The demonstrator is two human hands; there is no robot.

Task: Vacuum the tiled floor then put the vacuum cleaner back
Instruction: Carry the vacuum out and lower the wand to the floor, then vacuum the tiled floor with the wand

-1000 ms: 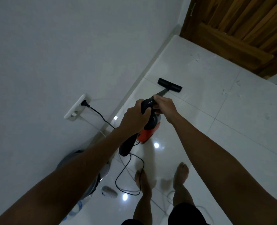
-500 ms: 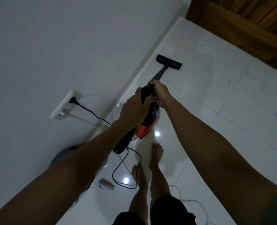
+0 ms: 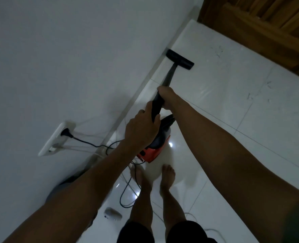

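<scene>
I hold a red and black stick vacuum cleaner [image 3: 158, 142] over the glossy white tiled floor [image 3: 224, 106]. My left hand [image 3: 141, 130] grips its black handle from above. My right hand [image 3: 169, 97] clasps the black tube a little further forward. The black floor nozzle [image 3: 179, 59] rests on the tiles right against the base of the white wall. Small specks of debris [image 3: 217, 51] lie on the tile to the right of the nozzle, more near the door.
The vacuum's black cord [image 3: 85, 142] runs from a wall socket [image 3: 56, 137] down in loops on the floor by my bare feet [image 3: 168, 174]. A wooden door [image 3: 268, 23] stands at the top right. A small white object [image 3: 112, 215] and a grey round item [image 3: 61, 188] lie by the wall.
The nozzle has slid forward and left until it reaches the wall base. Both arms have stretched out further, and my feet have stepped forward side by side.
</scene>
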